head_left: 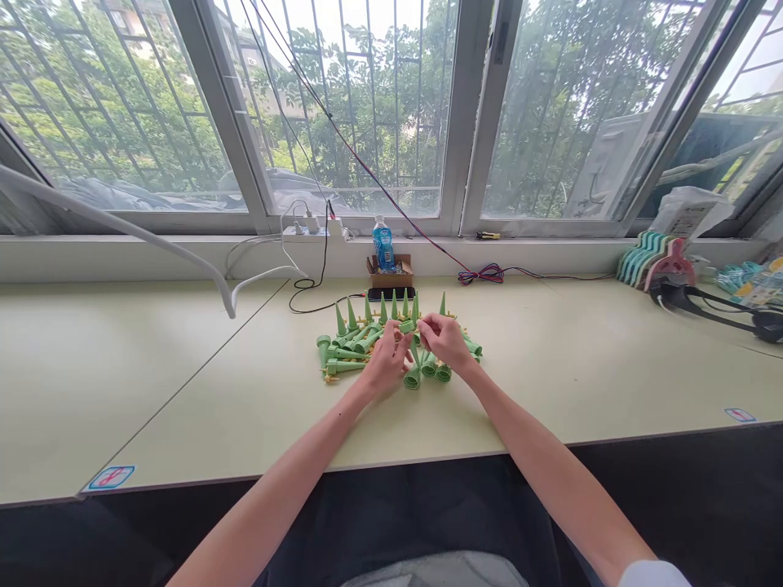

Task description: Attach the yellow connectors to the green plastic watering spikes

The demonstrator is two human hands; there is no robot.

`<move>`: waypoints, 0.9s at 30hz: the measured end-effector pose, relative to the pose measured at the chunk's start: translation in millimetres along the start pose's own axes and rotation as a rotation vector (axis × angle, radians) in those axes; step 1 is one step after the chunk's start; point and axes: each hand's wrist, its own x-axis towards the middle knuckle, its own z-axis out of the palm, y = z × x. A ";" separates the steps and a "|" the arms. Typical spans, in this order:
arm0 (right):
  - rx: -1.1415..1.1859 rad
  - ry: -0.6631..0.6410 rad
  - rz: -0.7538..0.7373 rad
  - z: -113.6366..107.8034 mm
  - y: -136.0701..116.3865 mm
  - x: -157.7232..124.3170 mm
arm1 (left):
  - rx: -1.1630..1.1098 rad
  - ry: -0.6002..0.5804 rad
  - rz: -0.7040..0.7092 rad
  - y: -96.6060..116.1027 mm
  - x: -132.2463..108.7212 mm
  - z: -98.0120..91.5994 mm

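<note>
Over a pile of green plastic watering spikes, my left hand (387, 357) is closed on one green spike (406, 326), its wide end showing near the fingertips. My right hand (446, 341) pinches at the same spot from the right; a small yellowish part seems to be between its fingers, too small to name surely. Several upright spikes (383, 308) stand in a row behind my hands. Others lie on their sides to the left (346, 366), some with yellow valve pieces (331, 377). Beneath my hands, more spikes (412, 377) lie with their open round ends toward me.
Behind the spikes lie a black phone (391, 293) and a cardboard box (400, 274) with a blue bottle (383, 244). A power strip (306, 236) and cables (483, 274) run along the sill. Black headgear (710, 306) and hangers (642, 257) are at right; a white lamp arm (152, 231) crosses at left.
</note>
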 end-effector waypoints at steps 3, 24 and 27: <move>0.012 -0.003 0.014 0.2 -0.6 -0.2 | 0.004 -0.003 0.022 -0.2 0.0 0.5; 0.064 -0.008 -0.021 1.2 -3.9 -1.0 | -0.017 -0.015 0.067 -0.2 -2.1 2.7; 0.059 -0.013 -0.013 1.1 -3.5 -1.2 | 0.010 -0.021 0.076 0.3 -2.1 1.5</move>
